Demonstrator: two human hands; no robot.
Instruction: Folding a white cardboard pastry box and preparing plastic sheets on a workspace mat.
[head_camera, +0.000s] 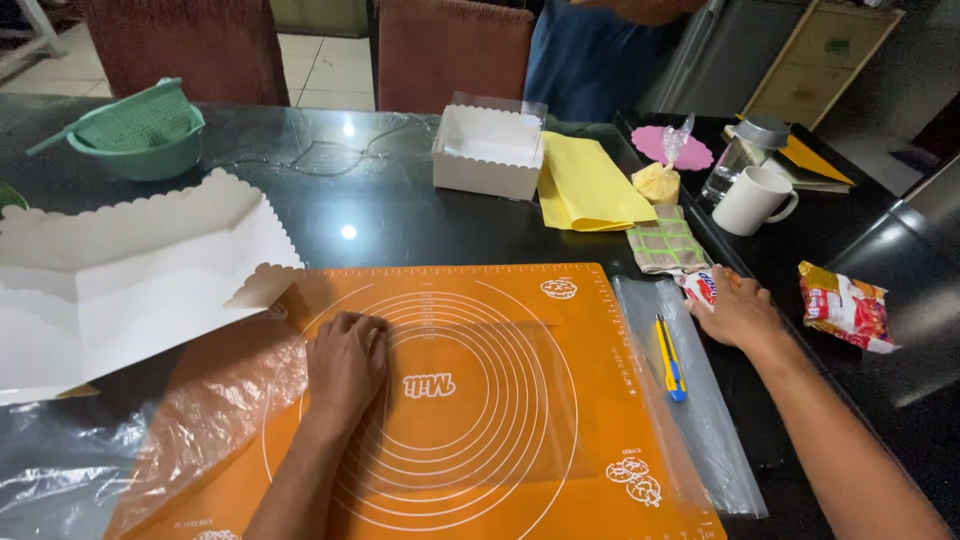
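My left hand (346, 362) lies flat, fingers curled, on an orange baking mat (520, 400) printed with white rings, pressing down a sheet of clear plastic (215, 400) that covers the mat's left part. My right hand (738, 312) reaches to the mat's right and closes over a small red and white packet (700, 287) on the dark table. A yellow and blue utility knife (670, 358) rests on a clear plastic strip (700, 420) between the mat and my right hand.
A flattened white scalloped cardboard box (130, 280) lies at left, a green colander in a bowl (140, 130) behind it. A white open box (490, 150), yellow paper (585, 185), checked cloth (665, 245), white mug (750, 200), jar (745, 150), snack packet (845, 305) stand around. A person in blue (590, 60) stands beyond the table.
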